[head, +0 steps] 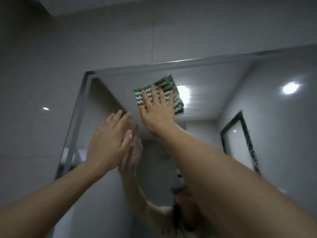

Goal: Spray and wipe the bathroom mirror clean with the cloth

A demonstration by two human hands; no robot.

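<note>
Wiping the mirror [223, 103] near its top edge

Right hand [157, 109] presses the green-white cloth [169, 86] flat-fingered; left hand [109, 141], below-left of the cloth, is spread and empty.

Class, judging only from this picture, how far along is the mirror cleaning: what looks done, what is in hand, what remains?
Done: no spray bottle shows, so spraying cannot be confirmed. In hand: the right hand presses the green-and-white woven cloth flat against the framed wall mirror near its top edge; the left hand is open beside it. Left: probably the remaining glass.
</note>
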